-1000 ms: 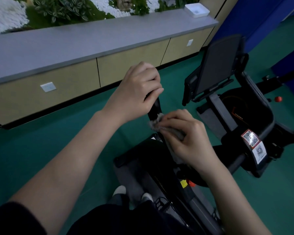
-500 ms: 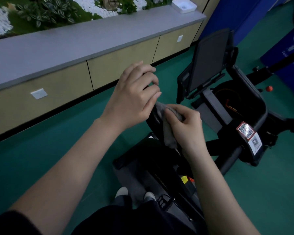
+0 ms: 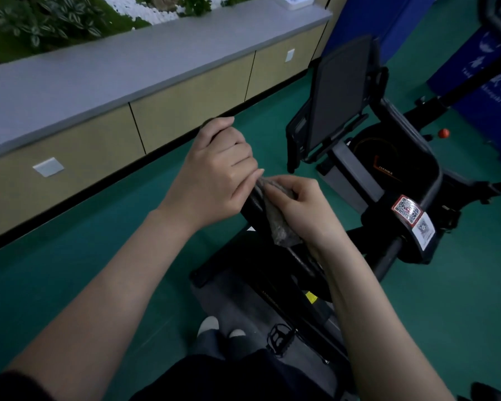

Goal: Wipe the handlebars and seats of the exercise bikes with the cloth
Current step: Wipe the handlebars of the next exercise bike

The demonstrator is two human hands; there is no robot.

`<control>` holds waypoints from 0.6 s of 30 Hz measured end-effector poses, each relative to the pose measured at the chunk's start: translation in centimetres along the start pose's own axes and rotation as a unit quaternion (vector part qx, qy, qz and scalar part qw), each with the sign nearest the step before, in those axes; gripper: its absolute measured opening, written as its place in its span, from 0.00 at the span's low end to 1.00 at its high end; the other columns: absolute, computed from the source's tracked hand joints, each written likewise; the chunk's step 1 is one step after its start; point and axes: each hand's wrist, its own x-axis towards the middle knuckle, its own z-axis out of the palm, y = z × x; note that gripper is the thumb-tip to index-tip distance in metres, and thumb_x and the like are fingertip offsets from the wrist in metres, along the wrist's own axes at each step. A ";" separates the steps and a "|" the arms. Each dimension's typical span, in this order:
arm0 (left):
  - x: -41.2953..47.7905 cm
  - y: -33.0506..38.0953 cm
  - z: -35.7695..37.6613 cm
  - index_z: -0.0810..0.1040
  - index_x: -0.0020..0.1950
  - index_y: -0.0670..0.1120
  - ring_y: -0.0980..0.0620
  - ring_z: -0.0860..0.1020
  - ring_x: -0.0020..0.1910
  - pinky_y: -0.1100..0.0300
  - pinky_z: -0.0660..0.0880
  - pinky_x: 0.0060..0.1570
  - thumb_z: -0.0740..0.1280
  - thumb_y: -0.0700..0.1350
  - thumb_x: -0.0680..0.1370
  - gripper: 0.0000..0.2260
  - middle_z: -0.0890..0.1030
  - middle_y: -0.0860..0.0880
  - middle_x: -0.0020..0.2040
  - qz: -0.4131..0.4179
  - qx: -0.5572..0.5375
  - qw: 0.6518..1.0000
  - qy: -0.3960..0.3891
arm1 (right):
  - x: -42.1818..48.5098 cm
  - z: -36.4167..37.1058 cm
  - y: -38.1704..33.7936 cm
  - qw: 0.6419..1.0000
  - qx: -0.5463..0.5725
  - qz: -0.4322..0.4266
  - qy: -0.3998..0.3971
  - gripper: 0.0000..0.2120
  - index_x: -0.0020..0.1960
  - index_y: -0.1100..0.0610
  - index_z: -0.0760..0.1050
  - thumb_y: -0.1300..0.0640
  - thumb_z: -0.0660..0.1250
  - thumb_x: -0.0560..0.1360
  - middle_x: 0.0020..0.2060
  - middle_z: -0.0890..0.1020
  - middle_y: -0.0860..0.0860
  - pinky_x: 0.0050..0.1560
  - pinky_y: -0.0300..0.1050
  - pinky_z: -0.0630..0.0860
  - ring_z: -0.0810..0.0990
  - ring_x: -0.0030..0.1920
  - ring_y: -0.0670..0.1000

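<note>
My left hand [image 3: 214,172] grips the upper end of the bike's black left handlebar [image 3: 250,205], fingers curled over it. Just below it my right hand [image 3: 297,208] holds a grey cloth [image 3: 278,224] wrapped against the same bar, thumb and fingers pinching it. The cloth hangs down past my right wrist. The exercise bike's frame [image 3: 289,285] runs down between my arms, with a pedal [image 3: 279,338] near my feet. Its dark tablet screen [image 3: 339,94] stands upright ahead to the right.
A long grey-topped cabinet [image 3: 128,70] with plants behind it runs along the left. Blue banners [image 3: 475,82] stand at the far right, and a small red ball [image 3: 443,133] lies on the green floor. A QR-code sticker [image 3: 407,211] marks the bike's right handlebar.
My right hand with the cloth has slid up the handlebar toward my left hand and stays there. My view has shifted slightly.
</note>
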 end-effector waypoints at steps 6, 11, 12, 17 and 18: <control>0.0 0.1 0.3 0.79 0.36 0.42 0.45 0.77 0.43 0.54 0.59 0.68 0.64 0.43 0.78 0.12 0.79 0.49 0.36 -0.009 0.009 1.000 0.013 | -1.9 -0.3 0.9 0.994 -0.071 -0.063 0.059 0.06 0.48 0.53 0.81 0.58 0.66 0.76 0.40 0.83 0.43 0.47 0.32 0.73 0.79 0.45 0.41; 0.0 0.3 0.3 0.78 0.35 0.42 0.45 0.77 0.42 0.56 0.57 0.68 0.64 0.43 0.77 0.11 0.78 0.49 0.34 -0.022 0.010 1.000 0.009 | -3.7 -0.9 1.6 0.981 -0.112 -0.124 0.094 0.01 0.45 0.54 0.77 0.59 0.68 0.75 0.35 0.79 0.43 0.37 0.25 0.67 0.76 0.39 0.42; 0.0 0.4 0.3 0.78 0.35 0.42 0.46 0.77 0.42 0.56 0.58 0.68 0.64 0.42 0.77 0.11 0.78 0.49 0.34 -0.025 0.012 1.000 0.007 | -4.2 -1.4 2.0 0.981 -0.118 -0.126 0.093 0.02 0.44 0.54 0.77 0.59 0.68 0.75 0.34 0.78 0.43 0.36 0.26 0.67 0.76 0.38 0.42; -0.1 0.6 0.3 0.78 0.36 0.43 0.46 0.76 0.43 0.56 0.57 0.68 0.64 0.42 0.77 0.11 0.78 0.49 0.35 -0.028 0.026 0.999 0.009 | -5.1 -1.0 2.4 0.972 -0.109 -0.156 0.140 0.01 0.43 0.58 0.80 0.61 0.70 0.73 0.41 0.78 0.50 0.45 0.24 0.65 0.73 0.41 0.40; -0.1 0.6 0.3 0.79 0.36 0.43 0.46 0.76 0.43 0.56 0.56 0.69 0.64 0.42 0.77 0.11 0.78 0.49 0.35 -0.027 0.026 0.999 0.008 | -5.3 -0.8 2.4 0.970 -0.110 -0.161 0.147 0.01 0.44 0.59 0.81 0.61 0.70 0.73 0.41 0.77 0.51 0.45 0.24 0.65 0.72 0.41 0.40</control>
